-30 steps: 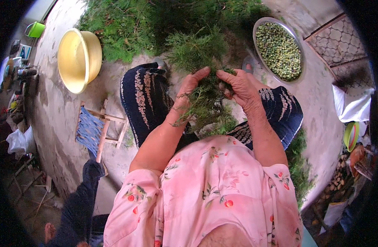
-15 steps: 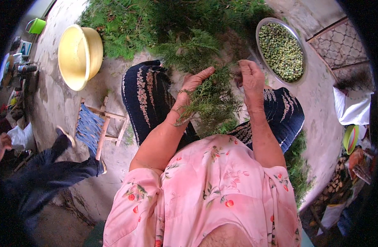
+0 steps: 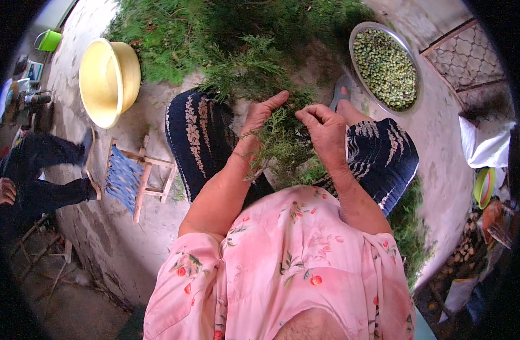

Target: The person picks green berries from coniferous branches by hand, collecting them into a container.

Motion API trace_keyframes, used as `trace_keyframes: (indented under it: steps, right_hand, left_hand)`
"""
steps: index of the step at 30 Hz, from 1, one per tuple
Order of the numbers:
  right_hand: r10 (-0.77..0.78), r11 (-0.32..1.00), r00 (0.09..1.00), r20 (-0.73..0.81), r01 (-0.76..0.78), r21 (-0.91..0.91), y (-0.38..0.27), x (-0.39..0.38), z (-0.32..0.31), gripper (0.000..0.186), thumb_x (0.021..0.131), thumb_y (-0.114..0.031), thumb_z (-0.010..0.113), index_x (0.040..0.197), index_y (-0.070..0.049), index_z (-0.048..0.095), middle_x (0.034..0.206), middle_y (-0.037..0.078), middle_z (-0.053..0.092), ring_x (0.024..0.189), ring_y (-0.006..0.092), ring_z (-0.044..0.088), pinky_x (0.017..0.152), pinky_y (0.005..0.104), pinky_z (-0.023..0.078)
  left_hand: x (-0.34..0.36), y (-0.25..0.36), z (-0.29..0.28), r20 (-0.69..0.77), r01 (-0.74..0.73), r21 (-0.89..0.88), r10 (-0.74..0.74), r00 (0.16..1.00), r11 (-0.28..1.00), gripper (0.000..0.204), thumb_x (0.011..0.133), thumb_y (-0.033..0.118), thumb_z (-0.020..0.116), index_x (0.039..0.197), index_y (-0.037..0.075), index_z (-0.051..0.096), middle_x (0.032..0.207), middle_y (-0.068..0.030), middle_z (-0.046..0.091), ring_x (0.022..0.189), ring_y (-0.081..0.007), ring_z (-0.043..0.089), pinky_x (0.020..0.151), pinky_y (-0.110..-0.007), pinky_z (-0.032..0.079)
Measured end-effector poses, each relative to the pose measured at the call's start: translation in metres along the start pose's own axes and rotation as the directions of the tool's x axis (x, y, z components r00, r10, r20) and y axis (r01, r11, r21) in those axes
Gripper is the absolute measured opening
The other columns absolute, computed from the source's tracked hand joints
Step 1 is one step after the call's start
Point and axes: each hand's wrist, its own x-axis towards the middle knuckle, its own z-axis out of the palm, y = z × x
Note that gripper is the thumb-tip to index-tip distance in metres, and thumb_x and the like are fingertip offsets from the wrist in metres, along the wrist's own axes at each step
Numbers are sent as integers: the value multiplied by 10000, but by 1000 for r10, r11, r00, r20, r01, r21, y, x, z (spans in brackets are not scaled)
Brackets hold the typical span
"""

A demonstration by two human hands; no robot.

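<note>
My left hand (image 3: 262, 116) is closed round a leafy green conifer branch (image 3: 282, 139), its thumb stretched along the top. The scaly sprays spread over my lap and past my fingers. On the right side of the same branch, my right hand (image 3: 327, 135) pinches with thumb and forefinger among the sprigs. What lies between those fingertips is too small to make out. Beyond my right knee stands a shallow metal basin (image 3: 373, 25) holding many small round green cones or fruits (image 3: 384, 71).
A large pile of cut conifer branches (image 3: 175, 39) lies ahead. At left are a yellow basin (image 3: 129, 76), a small folding stool (image 3: 124, 178), a green bucket (image 3: 49, 41) and a walking person's dark trouser legs (image 3: 44, 156). More greenery (image 3: 410, 243) lies by my right side.
My right hand has come left and down from above my right knee to the branch. The person at left has stepped farther away from the stool. My left hand stays on the branch.
</note>
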Motion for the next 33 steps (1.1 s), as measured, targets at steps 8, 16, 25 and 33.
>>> trace_keyframes:
  steps: [8,16,25,33]
  right_hand:
    - [77,907,994,79,-103,409,24,19,3,216,765,-85,610,940,30,558,830,44,599,726,98,541,654,232,448]
    - [-15,950,996,91,-15,312,30,22,7,181,732,-48,620,900,6,582,789,29,604,686,80,528,621,232,440]
    - [257,558,895,363,-445,701,19,23,-3,208,774,-19,561,978,-1,526,860,47,585,712,129,576,600,218,469]
    - [320,583,907,273,-416,698,17,17,-7,146,762,-81,583,895,-33,550,743,-3,544,622,83,507,510,202,395]
  left_hand:
    - [-2,-2,7,36,54,-131,-50,998,990,216,782,213,589,902,34,596,755,-59,626,585,-150,596,516,-271,501]
    - [-12,3,12,60,69,-134,-61,996,989,231,784,195,591,947,32,593,797,-47,623,625,-134,591,555,-259,494]
    - [-14,2,8,126,-43,16,41,991,999,263,806,236,574,964,26,588,771,-34,619,618,-121,582,592,-252,496]
    - [7,-6,-5,112,170,-157,-153,982,973,254,819,274,548,857,26,586,711,-70,626,574,-177,608,497,-292,514]
